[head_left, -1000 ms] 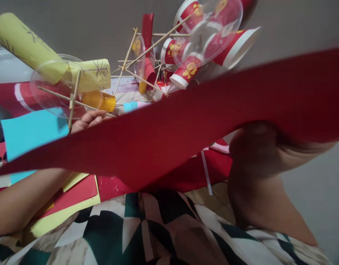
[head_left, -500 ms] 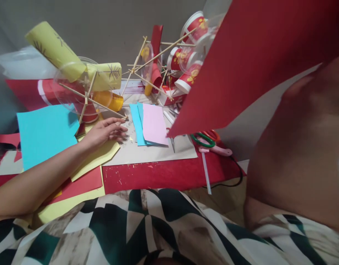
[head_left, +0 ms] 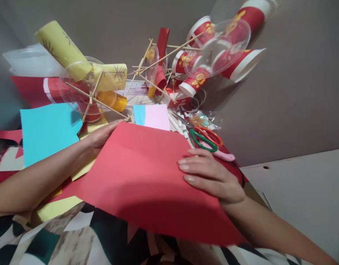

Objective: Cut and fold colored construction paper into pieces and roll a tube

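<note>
Lower-centre red sheet (head_left: 147, 165) could crease if pressed unevenly: right hand (head_left: 215, 176) atop, left hand (head_left: 102, 137) alongside, both grips unclear

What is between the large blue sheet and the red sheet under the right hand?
The head view shows the left hand, forearm and yellow paper between the blue sheet and the red sheet.
</note>
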Action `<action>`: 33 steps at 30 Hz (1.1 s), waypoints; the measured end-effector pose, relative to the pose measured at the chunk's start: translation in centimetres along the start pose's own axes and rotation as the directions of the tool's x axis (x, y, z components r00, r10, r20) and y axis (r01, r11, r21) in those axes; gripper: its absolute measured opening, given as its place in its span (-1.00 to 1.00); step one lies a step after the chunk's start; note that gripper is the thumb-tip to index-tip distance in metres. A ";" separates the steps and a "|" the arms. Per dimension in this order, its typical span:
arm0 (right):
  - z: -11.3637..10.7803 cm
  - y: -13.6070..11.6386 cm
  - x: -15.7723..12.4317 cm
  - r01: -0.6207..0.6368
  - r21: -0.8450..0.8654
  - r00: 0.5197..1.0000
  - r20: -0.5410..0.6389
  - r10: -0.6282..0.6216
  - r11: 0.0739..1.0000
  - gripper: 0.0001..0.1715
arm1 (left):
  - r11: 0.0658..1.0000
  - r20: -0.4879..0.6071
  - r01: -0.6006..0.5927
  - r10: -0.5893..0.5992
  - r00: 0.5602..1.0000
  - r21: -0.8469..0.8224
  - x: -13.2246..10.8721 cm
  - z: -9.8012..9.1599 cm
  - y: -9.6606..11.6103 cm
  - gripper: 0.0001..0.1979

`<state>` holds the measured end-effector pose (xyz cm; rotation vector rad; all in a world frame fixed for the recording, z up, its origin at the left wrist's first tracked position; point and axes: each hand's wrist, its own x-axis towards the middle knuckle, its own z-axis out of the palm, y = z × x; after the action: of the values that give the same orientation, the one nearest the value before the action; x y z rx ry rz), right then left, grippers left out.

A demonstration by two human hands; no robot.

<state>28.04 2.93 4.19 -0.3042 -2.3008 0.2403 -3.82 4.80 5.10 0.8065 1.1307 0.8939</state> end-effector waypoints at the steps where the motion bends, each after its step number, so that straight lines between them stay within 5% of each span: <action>1: 0.3 -0.4 -0.3 0.062 0.012 0.998 -0.003 -0.062 0.998 -0.79 | 0.998 0.032 0.035 -0.034 0.999 -0.050 -0.1 0.2 0.0 -0.72; 3: 0.8 -0.7 -0.5 0.165 0.045 0.986 0.005 -0.166 0.985 -0.80 | 0.981 0.052 0.086 -0.078 0.996 -0.177 -0.1 0.3 0.0 -0.75; 6: 0.8 -0.7 -0.5 0.159 0.086 0.984 0.067 -0.165 0.984 -0.79 | 0.966 -0.031 0.034 -0.044 0.999 -0.258 0.2 -0.1 0.1 -0.66; 12: 0.3 -1.1 -0.7 0.095 0.170 0.945 0.296 -0.143 0.981 -0.62 | 0.970 -0.170 -0.244 0.240 0.956 -0.006 0.4 -0.8 -0.1 -0.57; 17: -2.4 -0.4 0.5 -0.236 0.020 0.782 0.598 0.178 0.971 -0.50 | 0.895 -0.102 -0.281 0.333 0.937 0.348 1.0 -1.9 -0.9 -0.56; 19: -3.5 1.0 1.1 -0.405 -0.029 0.771 0.526 0.359 0.914 -0.55 | 0.875 -0.060 -0.241 0.291 0.955 0.420 1.3 -2.2 -1.1 -0.55; 21: -3.7 3.0 2.0 -0.575 -0.086 0.756 0.324 0.569 0.814 -0.61 | 0.845 -0.028 -0.217 0.264 0.964 0.489 1.4 -2.2 -1.2 -0.54; 23: -2.7 5.4 3.2 -0.678 -0.111 0.708 0.167 0.686 0.727 -0.59 | 0.799 0.003 -0.226 0.271 0.963 0.557 1.1 -1.8 -1.1 -0.55; 25: -0.9 7.7 4.8 -0.713 -0.185 0.665 0.127 0.736 0.676 -0.50 | 0.762 0.042 -0.253 0.285 0.958 0.597 0.5 -1.2 -1.2 -0.60; 30: 5.1 10.6 9.7 -0.591 -0.466 0.645 0.218 0.733 0.658 -0.08 | 0.689 0.111 -0.294 0.297 0.948 0.663 -0.8 -0.1 -2.1 -0.73; 33: 8.3 10.5 11.9 -0.543 -0.550 0.584 0.295 0.756 0.634 0.15 | 0.598 0.201 -0.350 0.303 0.931 0.721 -0.8 -0.1 -2.8 -0.76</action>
<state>15.59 15.77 4.07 -1.5278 -2.6312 0.2274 -3.55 2.91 2.94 1.7744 1.3333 0.6656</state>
